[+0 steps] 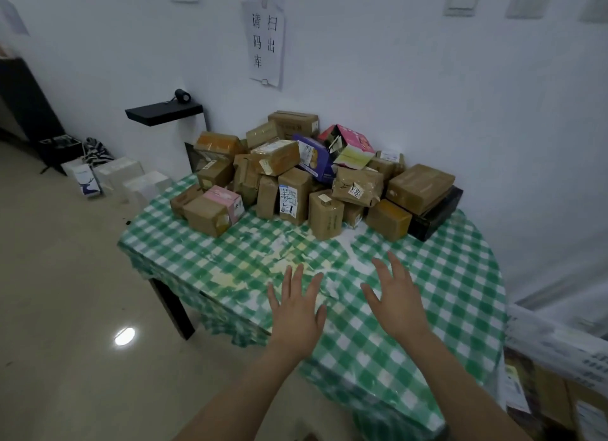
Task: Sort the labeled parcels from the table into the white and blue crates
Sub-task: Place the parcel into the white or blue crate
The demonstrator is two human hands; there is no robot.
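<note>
My desk [427, 309] wears green-and-white check; mid-frame, brown parcels [296, 190], a purple box [312, 156], a pink box [350, 144].

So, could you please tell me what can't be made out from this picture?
Head view only.
1. Labels on the parcels: too small and blurred to read.
2. Rear of the pile: hidden by the front parcels.
3. Crates: only a pale blurred shape, cut off by the right edge.
4. Left hand and right hand: unclear whether they touch the tablecloth.
</note>
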